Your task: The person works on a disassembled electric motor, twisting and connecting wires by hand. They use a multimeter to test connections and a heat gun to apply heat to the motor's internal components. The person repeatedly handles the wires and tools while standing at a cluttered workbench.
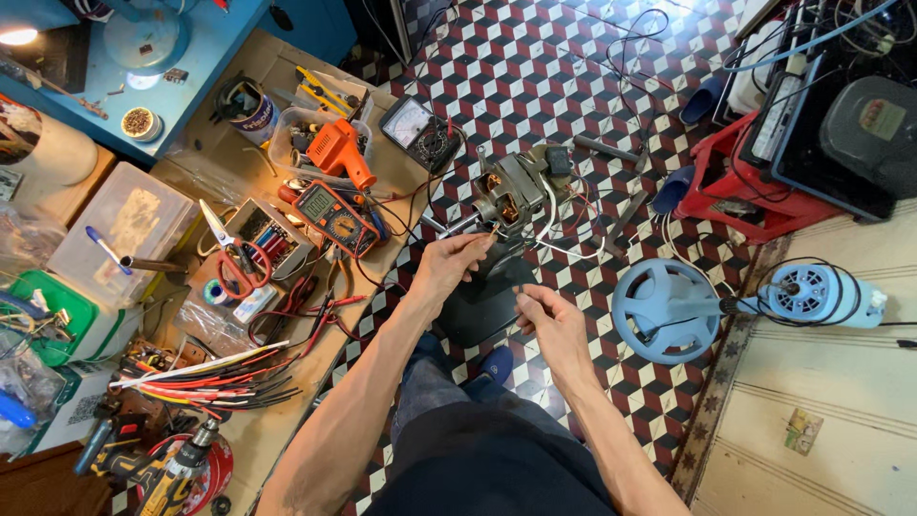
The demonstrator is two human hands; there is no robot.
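Where the patterned tile floor (535, 86) fills the middle of the view, a sheet of cardboard (287, 420) lies along its left side, crowded with tools. On the floor to the right lies a blue round fan base (666, 311), with a red stool (740, 186) beyond it. Between them, on a dark stand (487, 296) near the person's knees, sits the electric motor (511, 196) — grey metal, copper windings showing, white and red wires trailing off to its right. On the cardboard lie an orange multimeter (334, 217), an orange soldering gun (339, 153) in a clear tub, red-handled scissors (234, 258) and a bundle of loose coloured wires (210, 382). The left hand (447, 263) reaches to the motor's shaft end, fingertips pinched on a thin wire (495, 232) there. The right hand (552, 320), just below and apart from the motor, pinches something thin — too small to make out.
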